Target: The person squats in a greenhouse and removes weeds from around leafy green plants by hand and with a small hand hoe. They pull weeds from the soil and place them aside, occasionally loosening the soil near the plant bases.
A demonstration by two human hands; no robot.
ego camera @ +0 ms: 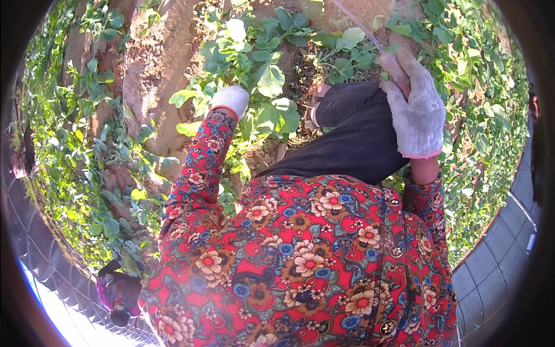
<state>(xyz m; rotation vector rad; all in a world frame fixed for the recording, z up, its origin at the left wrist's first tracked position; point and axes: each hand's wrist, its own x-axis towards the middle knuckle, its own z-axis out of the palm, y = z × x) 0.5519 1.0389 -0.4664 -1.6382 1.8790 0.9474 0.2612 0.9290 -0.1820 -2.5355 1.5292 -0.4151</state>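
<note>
My right hand (pixel 414 104), in a soiled white knit glove, grips the wooden handle (pixel 395 73) of a tool. From that handle a long thin shaft or blade (pixel 357 21) runs up and left past the frame's top edge, so its far end is out of sight. My left hand (pixel 230 100) also wears a white knit glove and reaches in among broad-leaved green plants (pixel 271 80). Its fingers are hidden, and whether it holds a stem cannot be seen.
My dark trouser leg (pixel 338 134) and shoe (pixel 320 93) are between my hands. Bare brown soil (pixel 158 78) runs between plant rows. Dense greenery (pixel 485 130) grows at right. Paving (pixel 490 269) borders the lower right. Another person (pixel 119 295) is at lower left, near wire fencing (pixel 56 264).
</note>
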